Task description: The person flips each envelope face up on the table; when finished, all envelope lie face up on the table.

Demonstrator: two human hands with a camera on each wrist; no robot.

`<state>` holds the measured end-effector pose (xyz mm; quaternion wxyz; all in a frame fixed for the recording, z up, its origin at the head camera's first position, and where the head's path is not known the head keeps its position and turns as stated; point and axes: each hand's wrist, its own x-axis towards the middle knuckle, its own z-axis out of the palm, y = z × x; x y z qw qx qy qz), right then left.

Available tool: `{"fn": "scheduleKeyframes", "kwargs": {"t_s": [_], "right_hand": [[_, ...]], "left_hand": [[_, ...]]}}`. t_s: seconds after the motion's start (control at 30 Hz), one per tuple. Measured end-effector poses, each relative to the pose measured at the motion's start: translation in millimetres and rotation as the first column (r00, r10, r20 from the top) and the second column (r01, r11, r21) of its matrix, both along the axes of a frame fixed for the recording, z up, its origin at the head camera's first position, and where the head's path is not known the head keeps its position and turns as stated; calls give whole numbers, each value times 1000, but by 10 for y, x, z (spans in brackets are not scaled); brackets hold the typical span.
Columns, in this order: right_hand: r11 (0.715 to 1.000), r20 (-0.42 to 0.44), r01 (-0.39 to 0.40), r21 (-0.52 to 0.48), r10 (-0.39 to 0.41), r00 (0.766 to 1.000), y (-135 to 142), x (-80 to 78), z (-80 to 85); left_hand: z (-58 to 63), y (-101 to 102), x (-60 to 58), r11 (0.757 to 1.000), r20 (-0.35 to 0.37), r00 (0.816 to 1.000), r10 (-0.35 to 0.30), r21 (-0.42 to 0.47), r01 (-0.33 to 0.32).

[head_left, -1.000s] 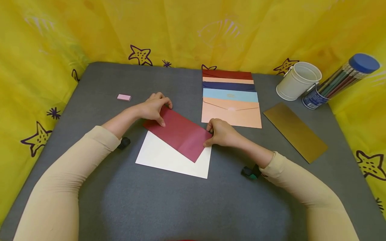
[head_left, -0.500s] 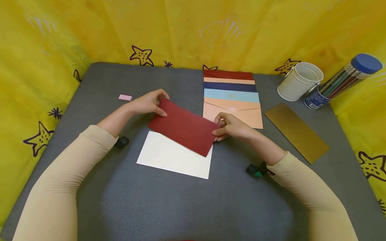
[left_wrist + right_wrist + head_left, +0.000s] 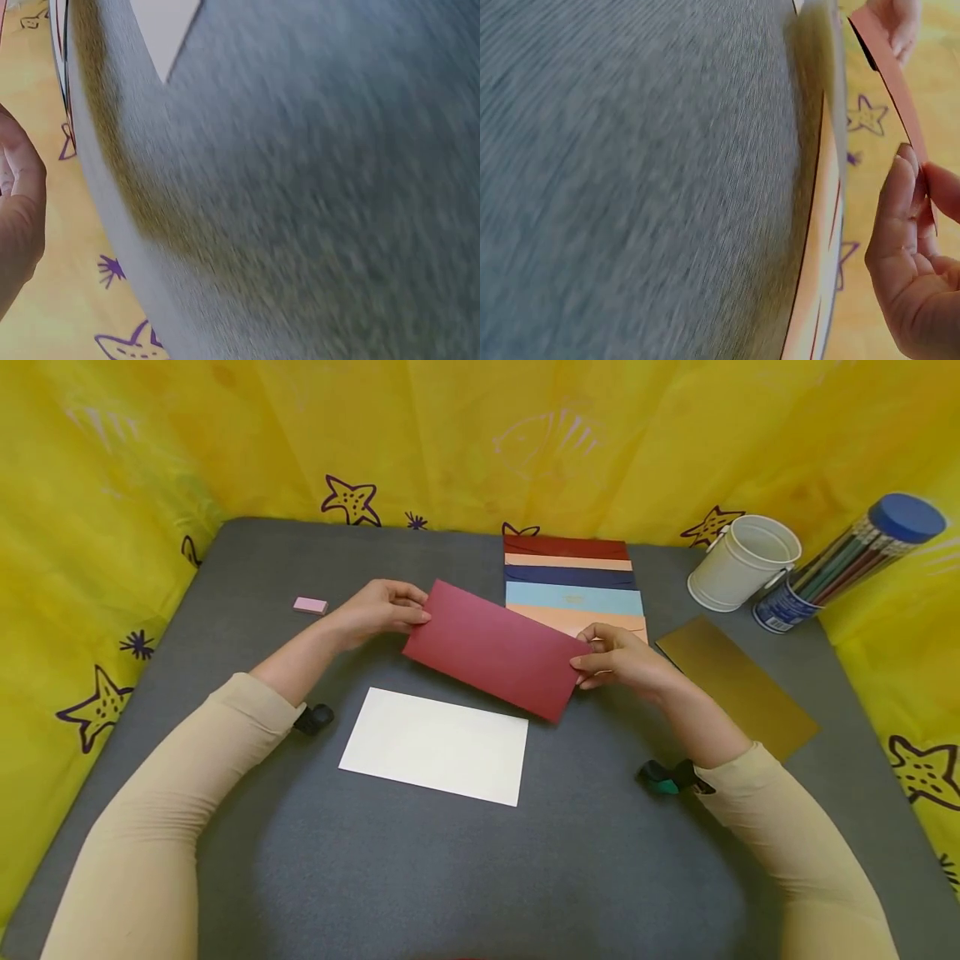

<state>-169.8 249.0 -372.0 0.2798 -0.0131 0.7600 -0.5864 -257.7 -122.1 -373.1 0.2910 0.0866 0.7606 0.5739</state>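
Note:
A plain red envelope [image 3: 495, 652] is held tilted above the table in the head view, its flap not showing. My left hand [image 3: 384, 610] pinches its left end between thumb and fingers. At the opposite end, my right hand [image 3: 618, 658] grips the short edge the same way. The right wrist view catches the envelope [image 3: 900, 94] nearly edge-on between thumb and fingers. Below and to the left, a blank white rectangle [image 3: 435, 747] lies flat on the table. Only part of the left hand [image 3: 19, 202] shows in its own wrist view.
Overlapping envelopes [image 3: 573, 597] in several colours lie at the back, partly covered by the red one. A gold rectangle [image 3: 742, 685] is on the right. Behind it stand a white pail [image 3: 738, 564] and a pencil tub [image 3: 787, 606]. A pink eraser [image 3: 310, 605] lies left.
Both hands have lifted the red envelope off the white rectangle and carried it right and slightly back. It now overlaps the front of the coloured envelopes in view.

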Motion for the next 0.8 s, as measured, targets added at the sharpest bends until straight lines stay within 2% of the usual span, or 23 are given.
{"fn": "scheduleKeyframes", "kwargs": {"t_s": [0.13,0.23,0.37,0.57,0.8], "right_hand": [[995,23,74,-73,-73,997,120,23,16],[980,39,138,-143,-133,990,213,46,27],[960,59,208,-186,-200,978,328,84,63],[932,69,277,-236,-268,961,453,111,103],[872,96,333,-359,-321,942,571,138,127]], "left_hand": [[-3,81,44,998,44,999,9,58,-12],[-5,151,82,995,75,997,16,95,-23],[-18,243,123,993,94,996,8,113,-19],[-38,368,166,992,93,995,41,111,-52],[-29,494,213,989,42,995,92,111,-96]]}}
